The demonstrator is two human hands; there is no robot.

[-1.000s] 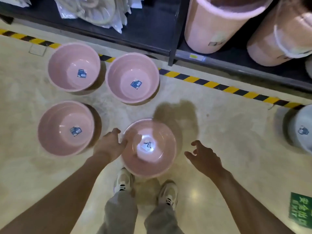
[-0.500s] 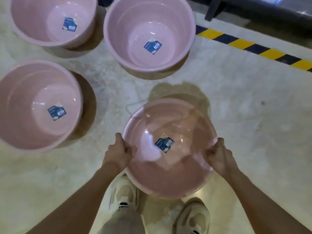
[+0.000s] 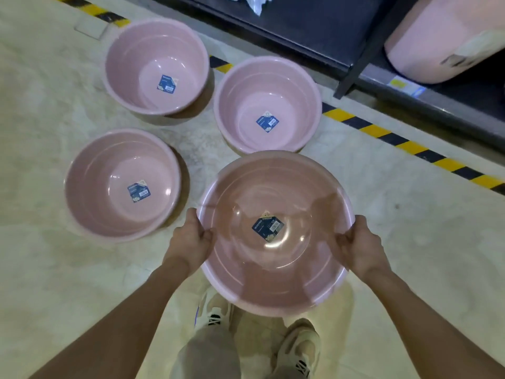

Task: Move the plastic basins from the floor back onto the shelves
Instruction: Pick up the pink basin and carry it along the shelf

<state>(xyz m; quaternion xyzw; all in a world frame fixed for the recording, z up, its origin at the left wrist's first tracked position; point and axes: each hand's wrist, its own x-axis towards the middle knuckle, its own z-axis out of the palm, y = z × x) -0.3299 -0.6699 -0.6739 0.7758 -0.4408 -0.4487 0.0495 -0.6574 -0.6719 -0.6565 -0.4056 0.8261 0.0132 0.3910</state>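
A pale, mottled floor (image 3: 410,242) edged by hazard tape (image 3: 396,138) runs along a dark shelf (image 3: 314,31) holding a pink bucket (image 3: 437,45). The held basin (image 3: 273,269), on the floor half a second ago, now rides above the shoes, so the carry has likely begun. The left hand (image 3: 188,242) and right hand (image 3: 358,247) clamp its opposite rims. Three basins (image 3: 123,184) remain beyond the left hand.

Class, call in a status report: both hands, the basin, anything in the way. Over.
Left hand and right hand: grip shut on the round pink plastic basin, opposite rims. Three other pink basins on the floor ahead. Black shelf beyond.
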